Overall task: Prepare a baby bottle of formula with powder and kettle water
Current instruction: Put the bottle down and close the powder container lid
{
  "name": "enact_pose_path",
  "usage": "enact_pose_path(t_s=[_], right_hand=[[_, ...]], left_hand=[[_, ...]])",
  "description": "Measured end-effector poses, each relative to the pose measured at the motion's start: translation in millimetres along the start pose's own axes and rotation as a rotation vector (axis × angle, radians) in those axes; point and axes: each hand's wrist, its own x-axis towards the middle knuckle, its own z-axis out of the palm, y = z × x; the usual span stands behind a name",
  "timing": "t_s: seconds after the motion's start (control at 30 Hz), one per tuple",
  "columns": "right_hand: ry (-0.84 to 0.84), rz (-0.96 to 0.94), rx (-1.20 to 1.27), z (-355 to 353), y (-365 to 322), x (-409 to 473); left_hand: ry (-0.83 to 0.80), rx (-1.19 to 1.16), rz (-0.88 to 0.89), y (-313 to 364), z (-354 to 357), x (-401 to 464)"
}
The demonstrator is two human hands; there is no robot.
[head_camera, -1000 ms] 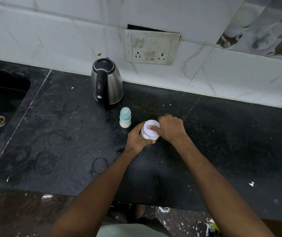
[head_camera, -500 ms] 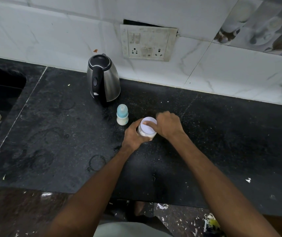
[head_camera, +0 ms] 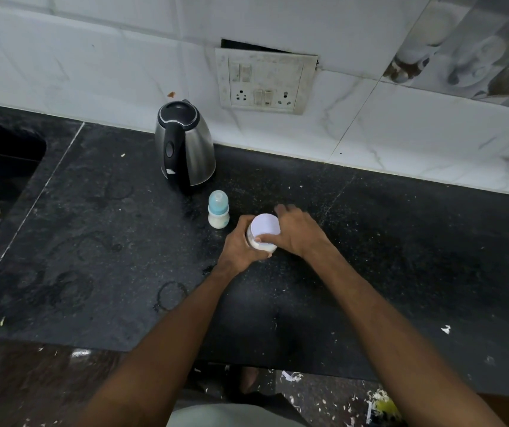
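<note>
Baby bottle (head_camera: 218,212) and kettle (head_camera: 185,143) stand just behind both hands' powder jar (head_camera: 264,232).

Brushed-metal kettle (head_camera: 190,149), speckled matt stone counter (head_camera: 401,241), glossy marbled tiles (head_camera: 92,57).

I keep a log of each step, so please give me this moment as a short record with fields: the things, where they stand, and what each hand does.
counter: black stone counter, speckled with crumbs
kettle: steel kettle, upright by the wall, lid closed
baby bottle: baby bottle, capped, standing in front of the kettle
powder jar: powder jar, white lid on
left hand: left hand wraps the jar body
right hand: right hand on the lid edge
</note>
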Motion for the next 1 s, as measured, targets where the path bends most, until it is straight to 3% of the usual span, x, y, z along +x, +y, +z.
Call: enact_pose_path(t_s=[0.1, 0.37, 0.63, 1.0], right_hand=[[-0.112, -0.225, -0.006, 8, 7, 6], [-0.079, -0.552, -0.464, -5, 12, 26], [-0.131, -0.456, -0.376, 7, 9, 34], [0.042, -0.24, -0.214, 26, -4, 19]], left_hand=[[-0.022, 0.006, 0.012, -4, 0, 1], [-0.023, -0.015, -0.042, -10, 2, 3], [0.026, 0.015, -0.043, -10, 2, 1], [0.042, 0.025, 0.011, -5, 7, -5]])
